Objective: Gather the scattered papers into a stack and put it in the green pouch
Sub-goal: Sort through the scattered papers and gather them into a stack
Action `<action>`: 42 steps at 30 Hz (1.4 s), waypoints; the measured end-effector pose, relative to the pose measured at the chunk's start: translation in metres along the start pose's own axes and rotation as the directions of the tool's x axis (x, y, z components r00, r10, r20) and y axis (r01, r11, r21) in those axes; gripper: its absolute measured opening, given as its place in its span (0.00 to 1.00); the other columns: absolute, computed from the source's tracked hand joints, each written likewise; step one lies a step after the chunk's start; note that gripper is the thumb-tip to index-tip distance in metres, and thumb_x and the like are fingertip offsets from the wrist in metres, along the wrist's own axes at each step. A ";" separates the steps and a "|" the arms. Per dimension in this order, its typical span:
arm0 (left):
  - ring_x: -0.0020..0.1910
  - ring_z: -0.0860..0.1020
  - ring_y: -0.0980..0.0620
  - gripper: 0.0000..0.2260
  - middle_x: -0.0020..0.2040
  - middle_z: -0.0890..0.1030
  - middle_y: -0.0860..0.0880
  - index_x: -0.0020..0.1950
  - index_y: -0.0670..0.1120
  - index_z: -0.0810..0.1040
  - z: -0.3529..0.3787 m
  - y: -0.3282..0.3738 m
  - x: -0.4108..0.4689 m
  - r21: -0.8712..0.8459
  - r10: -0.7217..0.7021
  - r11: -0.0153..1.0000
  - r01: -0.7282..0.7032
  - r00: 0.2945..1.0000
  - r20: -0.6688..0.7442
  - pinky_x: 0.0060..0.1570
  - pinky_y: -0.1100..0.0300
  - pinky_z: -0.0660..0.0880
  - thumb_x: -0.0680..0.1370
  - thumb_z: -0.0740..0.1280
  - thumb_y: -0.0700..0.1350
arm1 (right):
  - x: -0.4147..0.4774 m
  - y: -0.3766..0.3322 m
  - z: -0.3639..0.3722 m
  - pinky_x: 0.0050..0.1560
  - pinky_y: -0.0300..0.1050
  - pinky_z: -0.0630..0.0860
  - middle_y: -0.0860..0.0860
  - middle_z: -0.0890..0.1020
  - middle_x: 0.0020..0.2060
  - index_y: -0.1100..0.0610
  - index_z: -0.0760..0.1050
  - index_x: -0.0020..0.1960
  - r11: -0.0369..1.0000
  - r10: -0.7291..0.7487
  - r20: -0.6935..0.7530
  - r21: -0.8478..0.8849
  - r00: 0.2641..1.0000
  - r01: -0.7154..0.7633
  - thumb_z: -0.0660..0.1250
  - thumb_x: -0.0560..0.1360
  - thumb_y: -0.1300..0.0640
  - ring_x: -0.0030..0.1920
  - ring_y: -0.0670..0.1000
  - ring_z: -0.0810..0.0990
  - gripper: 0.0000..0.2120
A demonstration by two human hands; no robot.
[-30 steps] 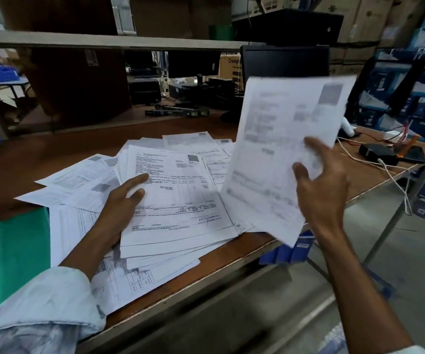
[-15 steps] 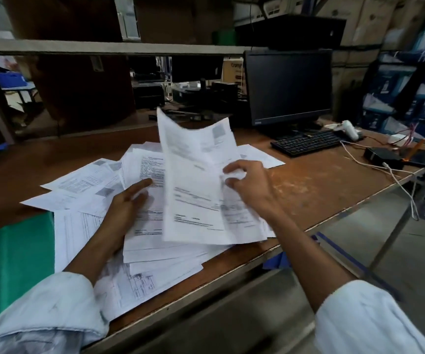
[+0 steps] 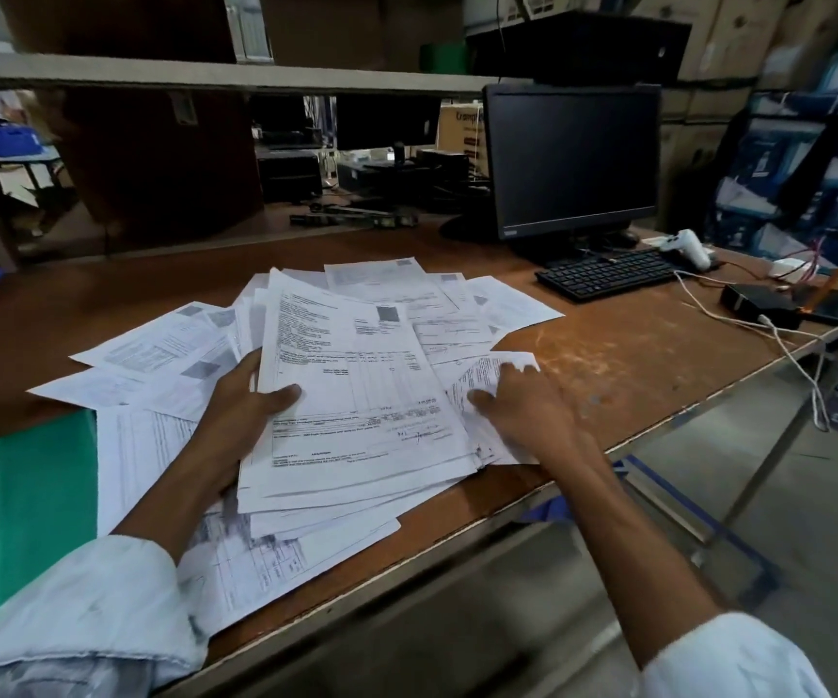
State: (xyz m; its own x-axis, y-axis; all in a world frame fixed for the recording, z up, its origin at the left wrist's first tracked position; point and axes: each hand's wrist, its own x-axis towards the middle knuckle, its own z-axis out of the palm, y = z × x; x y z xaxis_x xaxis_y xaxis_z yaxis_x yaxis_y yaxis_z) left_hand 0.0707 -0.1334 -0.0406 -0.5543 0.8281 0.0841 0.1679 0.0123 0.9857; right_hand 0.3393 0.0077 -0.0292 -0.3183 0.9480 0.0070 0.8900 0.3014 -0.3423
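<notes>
Head camera is looking down on the desk, where I am holding the stack of papers by its left side with my left grip. The thumb is pressing on the top sheet and the fingers are curling underneath, out of sight. The stack is resting by the near edge of the desk, not squared, with its lower sheets sticking out toward me.

My right grip is pinching a bent sheet just beside the stack's right side, fingers curling over its upturned edge and the thumb pressing against it.

Loose papers are lying fanned toward the left edge and behind the stack toward the middle of the desk, overlapping one another.

The green pouch is lying flat at the near left corner, with papers touching its right and far borders.

A dark monitor and a black keyboard are sitting toward the far right corner, well apart from the papers.
</notes>
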 end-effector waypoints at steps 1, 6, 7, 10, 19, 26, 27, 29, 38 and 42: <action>0.60 0.81 0.45 0.21 0.63 0.82 0.51 0.70 0.51 0.76 0.000 -0.001 0.002 0.000 0.002 1.000 -0.002 1.000 0.003 0.64 0.42 0.75 0.78 0.70 0.38 | -0.008 0.011 0.002 0.72 0.61 0.61 0.58 0.68 0.73 0.56 0.65 0.73 0.998 0.020 0.079 -0.068 0.997 -0.015 0.55 0.81 0.38 0.73 0.62 0.65 0.28; 0.61 0.80 0.46 0.21 0.63 0.82 0.52 0.70 0.52 0.75 0.000 -0.002 0.004 0.007 0.001 1.000 -0.001 1.000 0.002 0.65 0.42 0.74 0.78 0.71 0.38 | -0.022 0.043 -0.001 0.76 0.66 0.41 0.48 0.46 0.81 0.45 0.44 0.81 0.968 -0.069 0.181 -0.226 0.981 0.110 0.43 0.83 0.36 0.80 0.57 0.43 0.30; 0.61 0.80 0.46 0.22 0.63 0.82 0.52 0.70 0.52 0.75 0.000 -0.002 0.003 0.005 0.000 1.000 0.000 1.000 0.002 0.65 0.42 0.74 0.78 0.71 0.38 | -0.017 0.048 -0.006 0.76 0.67 0.41 0.47 0.46 0.81 0.44 0.44 0.81 0.972 -0.057 0.189 -0.214 0.980 0.098 0.43 0.82 0.35 0.80 0.56 0.44 0.30; 0.60 0.80 0.46 0.22 0.63 0.82 0.52 0.71 0.52 0.74 0.000 0.000 0.000 0.002 0.000 1.000 0.000 1.000 -0.006 0.64 0.42 0.75 0.78 0.70 0.38 | 0.007 0.068 -0.022 0.75 0.68 0.42 0.46 0.49 0.81 0.42 0.48 0.81 0.966 0.026 0.199 -0.256 0.980 0.026 0.45 0.81 0.34 0.80 0.57 0.46 0.30; 0.60 0.80 0.46 0.22 0.64 0.81 0.51 0.71 0.53 0.74 0.001 0.000 0.001 0.032 0.004 0.999 -0.004 1.000 -0.016 0.63 0.44 0.76 0.78 0.71 0.39 | -0.020 0.046 -0.005 0.75 0.64 0.52 0.50 0.61 0.79 0.41 0.55 0.79 0.988 -0.099 0.053 -0.112 0.994 0.104 0.44 0.78 0.29 0.78 0.61 0.58 0.32; 0.59 0.81 0.45 0.23 0.64 0.81 0.51 0.71 0.54 0.73 -0.002 -0.001 -0.001 0.012 -0.016 1.000 0.016 1.000 -0.014 0.61 0.42 0.77 0.78 0.71 0.39 | 0.033 0.105 -0.040 0.75 0.69 0.46 0.42 0.52 0.80 0.24 0.54 0.71 0.975 -0.053 0.301 -0.189 0.952 0.114 0.56 0.79 0.33 0.80 0.57 0.52 0.22; 0.59 0.81 0.45 0.23 0.64 0.81 0.51 0.71 0.53 0.73 -0.002 -0.001 -0.001 0.014 -0.013 1.000 0.013 1.000 -0.013 0.61 0.42 0.77 0.78 0.71 0.39 | 0.042 0.115 -0.049 0.76 0.69 0.46 0.44 0.53 0.80 0.21 0.55 0.67 0.977 -0.053 0.336 -0.178 0.940 0.119 0.58 0.79 0.36 0.80 0.57 0.54 0.20; 0.59 0.81 0.45 0.23 0.64 0.81 0.51 0.71 0.53 0.73 -0.001 -0.001 0.001 0.019 -0.001 1.000 0.001 1.000 -0.010 0.60 0.44 0.77 0.78 0.71 0.39 | 0.053 0.128 -0.062 0.76 0.67 0.49 0.49 0.56 0.80 0.26 0.60 0.69 0.973 0.015 0.272 -0.225 0.962 0.049 0.61 0.81 0.44 0.79 0.60 0.55 0.21; 0.59 0.81 0.45 0.22 0.62 0.82 0.51 0.69 0.53 0.75 -0.003 -0.004 0.003 0.026 0.016 1.000 -0.016 1.000 -0.011 0.62 0.41 0.76 0.77 0.73 0.40 | 0.034 0.089 -0.016 0.74 0.70 0.48 0.56 0.56 0.80 0.46 0.53 0.79 0.979 0.106 0.087 -0.183 0.991 -0.088 0.50 0.75 0.26 0.78 0.65 0.52 0.40; 0.58 0.81 0.44 0.22 0.63 0.81 0.51 0.70 0.53 0.74 0.000 -0.002 0.003 0.042 0.017 0.999 -0.016 1.000 -0.019 0.61 0.43 0.77 0.78 0.72 0.40 | 0.035 0.118 -0.051 0.70 0.58 0.64 0.53 0.69 0.74 0.44 0.62 0.74 0.983 -0.090 0.252 -0.130 0.964 0.126 0.62 0.78 0.37 0.70 0.57 0.69 0.28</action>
State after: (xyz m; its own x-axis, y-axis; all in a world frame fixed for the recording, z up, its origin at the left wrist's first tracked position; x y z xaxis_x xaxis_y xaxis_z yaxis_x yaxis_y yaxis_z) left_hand 0.0689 -0.1309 -0.0422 -0.5669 0.8173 0.1037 0.2109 0.0223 0.9772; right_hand 0.4500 0.0818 -0.0217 -0.4690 0.8605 -0.1989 0.8777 0.4291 -0.2134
